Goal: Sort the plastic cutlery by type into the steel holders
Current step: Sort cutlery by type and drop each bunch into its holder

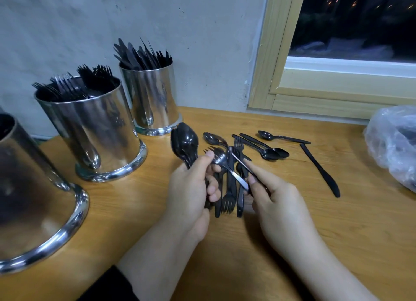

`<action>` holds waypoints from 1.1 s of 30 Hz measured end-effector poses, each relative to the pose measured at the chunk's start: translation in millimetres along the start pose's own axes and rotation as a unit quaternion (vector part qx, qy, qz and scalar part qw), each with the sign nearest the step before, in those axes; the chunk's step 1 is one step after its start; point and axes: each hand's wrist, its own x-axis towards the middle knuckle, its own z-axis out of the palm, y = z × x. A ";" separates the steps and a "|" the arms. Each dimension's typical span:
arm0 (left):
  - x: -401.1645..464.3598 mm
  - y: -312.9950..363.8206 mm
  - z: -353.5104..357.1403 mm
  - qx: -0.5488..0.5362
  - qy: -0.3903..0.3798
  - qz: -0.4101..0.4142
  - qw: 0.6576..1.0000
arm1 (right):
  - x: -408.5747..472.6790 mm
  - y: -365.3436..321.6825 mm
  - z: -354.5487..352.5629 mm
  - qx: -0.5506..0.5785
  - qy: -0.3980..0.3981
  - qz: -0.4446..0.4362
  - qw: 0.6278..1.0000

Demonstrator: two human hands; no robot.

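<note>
On a wooden table (pixel 281 222), the left hand (pixel 191 188) is closed around a bunch of black plastic spoons (pixel 184 141), bowls up. The right hand (pixel 274 195) pinches one black spoon's handle (pixel 238 179) over a loose pile of black forks and knives (pixel 231 188). Three shiny steel holders stand left: a fork-filled one (pixel 96 129), a knife-filled one (pixel 153 98), and a nearer one (pixel 33 199).

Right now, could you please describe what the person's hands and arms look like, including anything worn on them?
Both hands are bare: no gloves, rings, watch or bracelets show on the left hand or the right hand. The right forearm is uncovered right down to the frame edge. The left forearm is bare too, until a dark sleeve, pushed up the arm, begins near the bottom of the picture. No markings are visible.
</note>
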 end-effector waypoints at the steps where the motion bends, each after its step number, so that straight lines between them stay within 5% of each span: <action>1: 1.4 1.5 -0.8 -0.014 0.014 0.000 1.000 | -1.1 -0.7 -0.8 -0.002 -0.007 0.000 1.000; 33: 2.1 9.6 -2.7 -0.049 0.091 -0.026 0.994 | -2.0 -2.1 4.1 -0.241 -0.067 -0.134 0.959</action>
